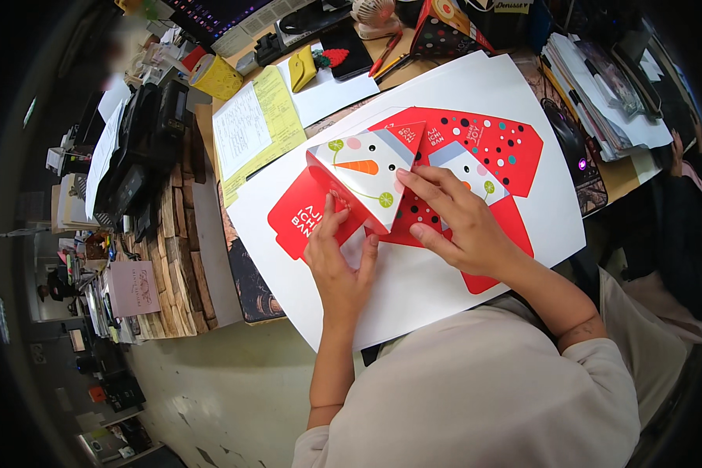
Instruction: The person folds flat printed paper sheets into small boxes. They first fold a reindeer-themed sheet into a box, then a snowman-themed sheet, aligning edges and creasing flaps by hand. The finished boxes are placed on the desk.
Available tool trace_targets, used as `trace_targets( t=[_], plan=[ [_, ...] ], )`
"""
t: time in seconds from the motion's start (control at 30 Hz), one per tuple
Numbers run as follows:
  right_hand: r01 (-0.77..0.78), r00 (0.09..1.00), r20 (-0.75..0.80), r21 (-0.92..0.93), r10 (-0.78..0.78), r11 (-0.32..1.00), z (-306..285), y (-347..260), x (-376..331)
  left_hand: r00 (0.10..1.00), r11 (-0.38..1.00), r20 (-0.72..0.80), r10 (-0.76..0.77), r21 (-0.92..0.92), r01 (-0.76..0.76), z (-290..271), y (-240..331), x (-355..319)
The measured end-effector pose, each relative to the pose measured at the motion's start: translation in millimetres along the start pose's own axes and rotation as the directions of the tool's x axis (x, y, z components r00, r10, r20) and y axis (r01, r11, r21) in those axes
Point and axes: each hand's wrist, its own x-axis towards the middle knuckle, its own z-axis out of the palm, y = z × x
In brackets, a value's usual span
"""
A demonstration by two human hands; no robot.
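A printed cardboard cut-out lies on large white sheets [288,300]. Its near part is a folded snowman-face panel [359,168] with an orange carrot nose, raised at an angle with a red side beneath. My left hand [339,261] holds the lower left edge of this panel between fingers and thumb. The fingertips of my right hand [464,222] press the panel's right edge, the thumb apart and lower down. A second snowman face [476,168], partly covered by my right hand, lies flat beside a red dotted flap [511,140]. Red tabs [296,214] stretch out to the left and below.
Handwritten yellow and white papers [269,117], a yellow pouch [302,69], a dark phone [347,54] and pens [390,62] lie beyond the sheets. A dotted box [448,35] stands at the back. Stacked papers [600,86] and a mouse [565,136] are at right.
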Motion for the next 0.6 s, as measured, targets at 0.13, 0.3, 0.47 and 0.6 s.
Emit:
trace_targets(
  t=[0.13,0.3,0.47,0.6],
  plan=[
    [0.041,0.999,-0.029,-0.116,-0.044,0.992,-3.7,3.9,10.4,1.000,1.000,-0.006,-0.005,0.007,0.005,4.1,-0.8,-0.8],
    [0.085,0.995,-0.046,-0.155,-0.093,0.984,-9.0,9.9,23.5,0.999,0.998,-0.016,-0.029,-0.061,0.028,6.7,-6.8,3.7],
    [0.201,0.979,0.056,-0.130,-0.195,0.971,-16.8,16.4,38.3,0.991,0.987,-0.097,-0.091,-0.145,0.076,3.5,-1.4,5.3],
    [0.200,0.979,0.025,0.000,-0.200,0.980,-17.9,14.9,50.2,0.969,0.906,-0.045,-0.242,-0.369,0.209,-0.9,2.0,9.0]
  ],
)
